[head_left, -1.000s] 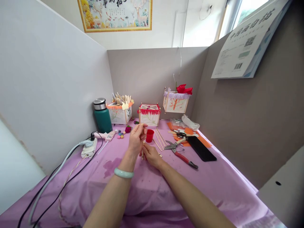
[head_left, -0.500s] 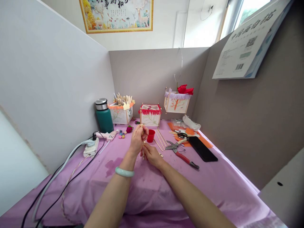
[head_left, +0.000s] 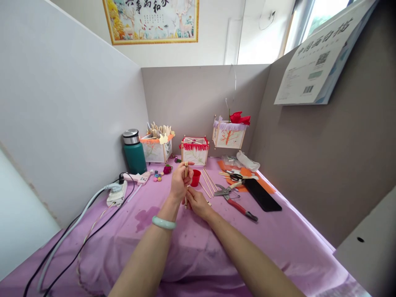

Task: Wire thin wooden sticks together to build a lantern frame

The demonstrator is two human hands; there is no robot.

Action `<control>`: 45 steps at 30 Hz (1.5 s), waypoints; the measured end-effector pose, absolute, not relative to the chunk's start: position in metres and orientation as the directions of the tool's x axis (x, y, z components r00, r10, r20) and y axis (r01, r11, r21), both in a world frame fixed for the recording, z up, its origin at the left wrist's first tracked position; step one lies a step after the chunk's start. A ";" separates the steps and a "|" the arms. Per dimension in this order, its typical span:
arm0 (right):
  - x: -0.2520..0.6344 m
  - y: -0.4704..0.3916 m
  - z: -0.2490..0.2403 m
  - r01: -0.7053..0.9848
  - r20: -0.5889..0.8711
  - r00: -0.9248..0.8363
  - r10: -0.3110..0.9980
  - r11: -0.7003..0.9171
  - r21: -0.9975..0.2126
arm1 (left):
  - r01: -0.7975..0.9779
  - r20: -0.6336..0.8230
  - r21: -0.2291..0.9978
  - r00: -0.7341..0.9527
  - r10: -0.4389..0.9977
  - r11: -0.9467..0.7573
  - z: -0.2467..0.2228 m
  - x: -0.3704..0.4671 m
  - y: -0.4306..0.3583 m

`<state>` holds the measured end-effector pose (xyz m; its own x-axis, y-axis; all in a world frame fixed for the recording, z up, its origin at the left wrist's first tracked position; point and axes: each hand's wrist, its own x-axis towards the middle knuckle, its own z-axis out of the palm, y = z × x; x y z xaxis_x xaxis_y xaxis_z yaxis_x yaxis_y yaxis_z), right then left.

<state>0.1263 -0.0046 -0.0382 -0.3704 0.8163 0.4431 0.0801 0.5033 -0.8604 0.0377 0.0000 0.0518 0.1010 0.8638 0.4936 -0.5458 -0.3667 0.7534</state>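
Observation:
Near the middle of the table, my left hand [head_left: 179, 183], with a pale green bangle on its wrist, is closed round thin wooden sticks [head_left: 186, 164] held upright. Just below and to the right, my right hand [head_left: 198, 201] pinches the lower part of the sticks. My fingers hide much of them, so I cannot tell how they are joined. Right behind the hands stands a red cup [head_left: 195, 178]. Several loose wooden sticks [head_left: 208, 183] lie beside it. Red-handled pliers [head_left: 238, 207] rest to the right of my right hand.
A black phone [head_left: 262, 196] and scissors [head_left: 236, 176] lie at the right. Behind stand a red-fringed paper lantern box [head_left: 194, 156], a box of sticks [head_left: 154, 152] and a green bottle [head_left: 135, 156]. Cables run from a power strip [head_left: 116, 194] at the left.
My left hand has turned slightly, with its index finger now stretched out near the top of the sticks. My right hand keeps its pinch. The whole view has shifted slightly.

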 end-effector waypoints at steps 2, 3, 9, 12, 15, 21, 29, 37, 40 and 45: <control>0.126 -0.005 -0.037 0.093 0.435 -0.371 0.820 0.499 -0.862 | -0.557 0.500 0.742 0.088 0.862 -0.374 0.051 0.038 0.001; 0.126 -0.004 -0.037 0.098 0.434 -0.371 0.821 0.499 -0.861 | -0.556 0.502 0.740 0.080 0.861 -0.379 0.051 0.038 0.001; 0.125 -0.004 -0.036 0.080 0.431 -0.367 0.824 0.490 -0.868 | -0.480 0.483 0.780 0.052 0.874 -0.403 0.054 0.039 0.002; 0.125 -0.005 -0.036 0.070 0.423 -0.363 0.830 0.477 -0.876 | -0.447 0.474 0.791 0.017 0.880 -0.417 0.057 0.041 0.003; 0.125 -0.005 -0.036 0.070 0.432 -0.359 0.828 0.485 -0.872 | -0.487 0.461 0.783 0.039 0.886 -0.386 0.057 0.042 0.004; 0.125 -0.002 -0.040 0.045 0.425 -0.371 0.825 0.473 -0.880 | -0.569 0.453 0.753 0.084 0.888 -0.330 0.056 0.038 0.002; 0.124 -0.004 -0.038 0.048 0.401 -0.364 0.840 0.447 -0.893 | -0.603 0.386 0.762 0.127 0.914 -0.238 0.059 0.035 0.003; 0.125 -0.002 -0.040 0.066 0.424 -0.375 0.825 0.480 -0.875 | -0.620 0.433 0.720 0.049 0.900 -0.313 0.054 0.036 0.001; 0.125 -0.002 -0.041 0.083 0.427 -0.371 0.825 0.487 -0.869 | -0.616 0.473 0.694 0.001 0.881 -0.373 0.050 0.038 -0.001; 0.126 -0.003 -0.040 0.075 0.424 -0.368 0.828 0.481 -0.874 | -0.597 0.483 0.700 -0.007 0.875 -0.391 0.047 0.040 -0.004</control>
